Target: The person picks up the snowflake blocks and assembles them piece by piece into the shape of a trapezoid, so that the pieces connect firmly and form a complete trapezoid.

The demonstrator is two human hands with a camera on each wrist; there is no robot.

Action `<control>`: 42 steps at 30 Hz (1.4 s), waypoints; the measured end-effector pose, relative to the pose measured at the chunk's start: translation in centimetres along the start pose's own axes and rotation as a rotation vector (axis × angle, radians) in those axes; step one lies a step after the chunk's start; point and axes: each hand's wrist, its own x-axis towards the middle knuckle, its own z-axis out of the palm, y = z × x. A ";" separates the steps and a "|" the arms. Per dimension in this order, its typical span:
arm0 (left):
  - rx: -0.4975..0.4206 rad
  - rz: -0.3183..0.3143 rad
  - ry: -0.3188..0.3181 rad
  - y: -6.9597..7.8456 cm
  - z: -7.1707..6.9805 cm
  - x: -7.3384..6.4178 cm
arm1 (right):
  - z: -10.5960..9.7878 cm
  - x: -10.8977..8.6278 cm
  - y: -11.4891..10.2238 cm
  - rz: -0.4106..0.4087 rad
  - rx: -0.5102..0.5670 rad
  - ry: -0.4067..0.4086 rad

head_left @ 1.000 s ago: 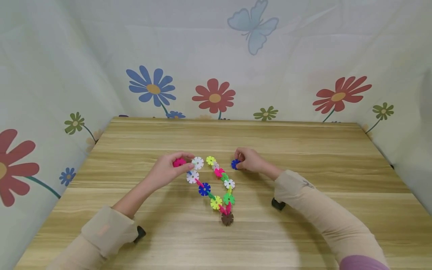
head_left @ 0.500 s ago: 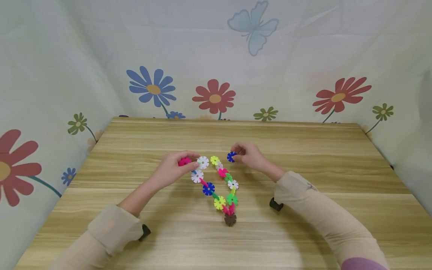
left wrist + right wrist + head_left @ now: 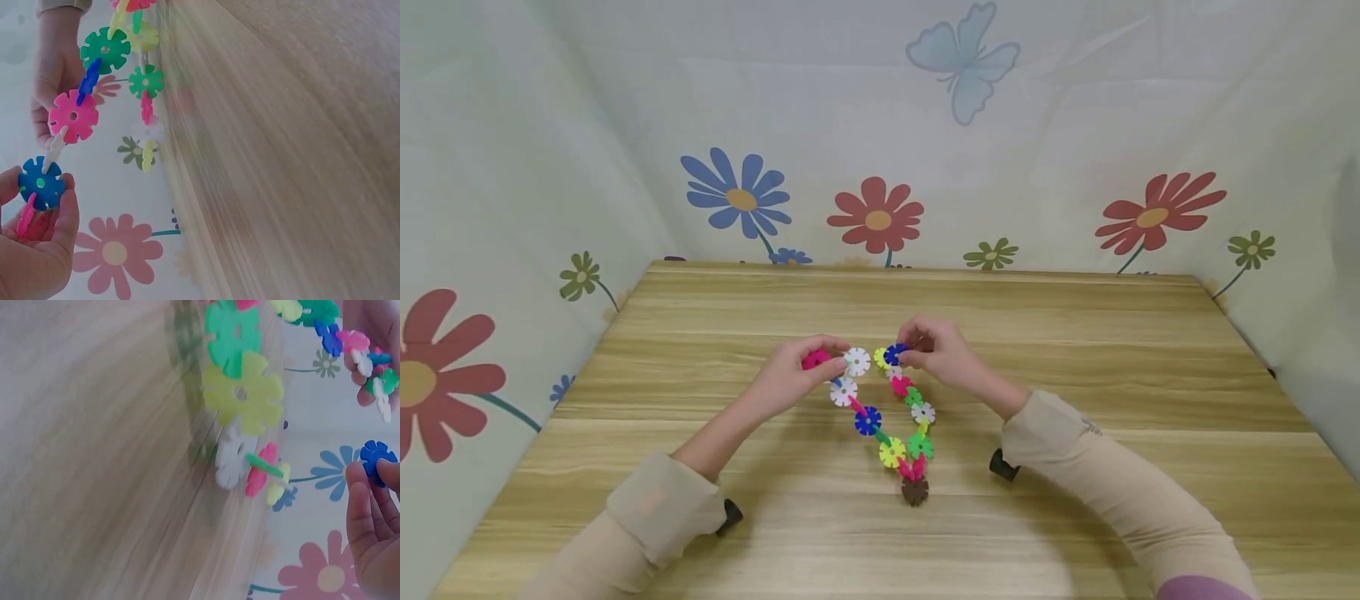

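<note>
A chain of coloured notched plastic discs hangs in a V in the head view, with a brown disc (image 3: 914,490) at its lowest point. My left hand (image 3: 786,379) pinches the chain's left end, by a pink disc (image 3: 817,359) and a white disc (image 3: 857,361). In the left wrist view its thumb and fingers hold a blue-teal disc (image 3: 41,183). Between thumb and fingertips, my right hand (image 3: 946,357) pinches a loose dark blue disc (image 3: 895,355). That disc overlaps the yellow disc (image 3: 881,357) at the chain's right end in the head view.
A wood-grain table (image 3: 1075,500) lies under both hands. Behind and beside it hangs a pale cloth (image 3: 820,100) printed with flowers and a butterfly. Both forearms come in from the front, each with a black strap piece below the cuff.
My right hand has moved left with the dark blue disc, from apart to overlapping the chain's yellow end disc. My left hand and the chain have shifted slightly right.
</note>
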 end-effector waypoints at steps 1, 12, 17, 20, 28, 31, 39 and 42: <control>-0.001 0.002 0.002 0.0 0.0 0.0 | 0.1 0.0 -0.1 -0.008 0.006 -0.004; -0.021 -0.007 -0.005 0.1 0.2 0.0 | 1.1 -0.4 -0.3 0.005 0.061 -0.010; -0.031 -0.003 -0.011 0.1 0.3 0.2 | 1.4 -0.5 -0.3 0.023 0.110 -0.005; -0.037 -0.001 -0.011 0.1 0.4 0.2 | 1.6 -0.5 -0.2 0.031 0.117 0.002; -0.074 0.000 -0.027 0.0 0.5 0.2 | 1.9 -0.6 0.0 -0.005 0.095 0.037; -0.090 0.003 -0.039 0.1 0.5 0.2 | 2.1 -0.7 0.0 -0.041 0.069 0.053; -0.100 0.005 -0.061 0.2 0.7 0.1 | 2.4 -1.0 -0.4 -0.111 -0.005 0.097; -0.106 0.012 -0.069 0.2 0.8 0.1 | 2.5 -1.2 -0.6 -0.119 -0.017 0.122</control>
